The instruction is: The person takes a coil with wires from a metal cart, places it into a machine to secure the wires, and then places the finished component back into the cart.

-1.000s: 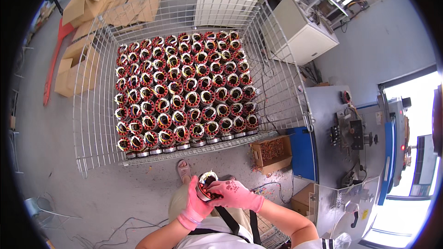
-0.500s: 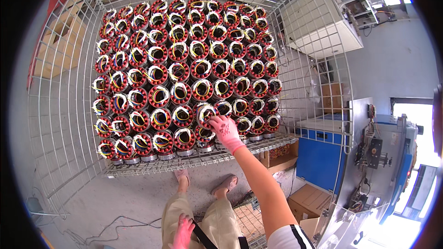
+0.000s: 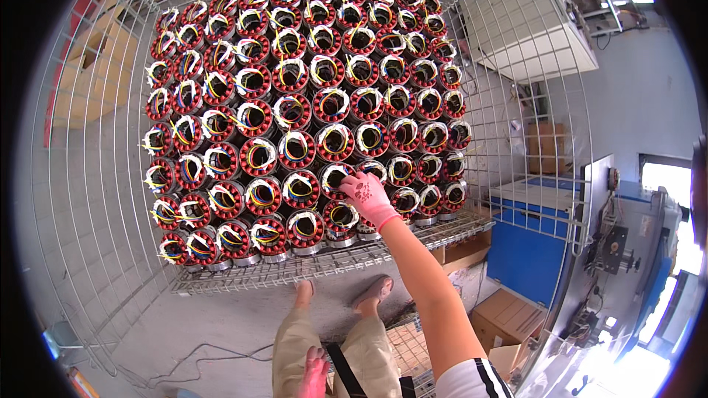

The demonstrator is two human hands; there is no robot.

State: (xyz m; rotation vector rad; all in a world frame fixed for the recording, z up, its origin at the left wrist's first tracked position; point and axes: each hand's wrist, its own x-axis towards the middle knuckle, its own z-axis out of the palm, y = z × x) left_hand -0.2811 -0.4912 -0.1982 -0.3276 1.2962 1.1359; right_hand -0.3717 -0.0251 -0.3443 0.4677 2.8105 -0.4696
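Observation:
Motor stators stand upright in close rows inside a wire cage, each a ring of red-coated teeth with white, yellow and blue leads looped on top. My right hand (image 3: 369, 197), in a pink glove, reaches in from the lower right. Its fingers are closed on the rim of a stator (image 3: 330, 179) in the nearer right-of-centre part of the rows. Just in front of that hand sits another stator (image 3: 341, 217). My left hand (image 3: 316, 374), also in a pink glove, hangs low before my trousers, fingers loosely extended and holding nothing, somewhat blurred.
The cage's near wire edge (image 3: 339, 256) runs between me and the stators; a mesh side (image 3: 542, 133) stands at right. A blue cabinet (image 3: 525, 250), a cardboard box (image 3: 507, 315) and a machine (image 3: 616, 247) are to the right. A cable (image 3: 214, 354) crosses the floor.
The stator at my right hand stood higher and now sits lower among the rows. My left hand has shifted slightly right and down. The whole view has shifted a little.

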